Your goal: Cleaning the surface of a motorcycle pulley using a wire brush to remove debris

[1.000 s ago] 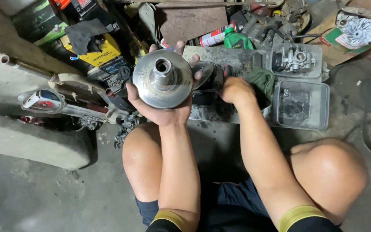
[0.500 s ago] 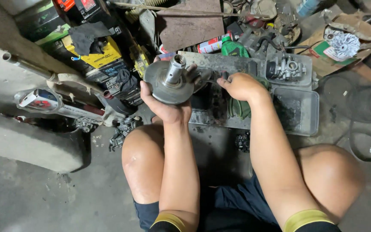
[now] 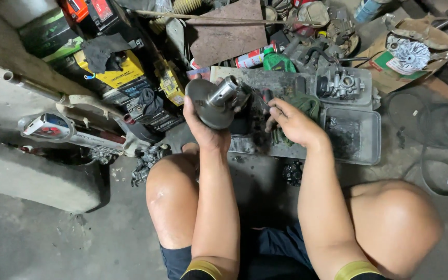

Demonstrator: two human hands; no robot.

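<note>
We see a grimy grey concrete floor [image 3: 53,243] carrying everything. On it lies a flat, dirty grey metal tray [image 3: 361,155], and beside that a scuffed wooden board [image 3: 265,78]. A black rubber belt loop [image 3: 442,176] rests to the right, a torn brown cardboard sheet [image 3: 390,78] behind it, and yellow-and-black box-shaped batteries [image 3: 125,78] stand to the left.

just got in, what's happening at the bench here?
A person squats on the floor over a cluttered workspace. The left hand holds up a round metal pulley disc with a central hub, tilted toward the right. The right hand rests on dark greasy parts on a grey metal tray. A carburettor sits at the tray's far end, and a rubber belt lies on the floor to the right.
</note>
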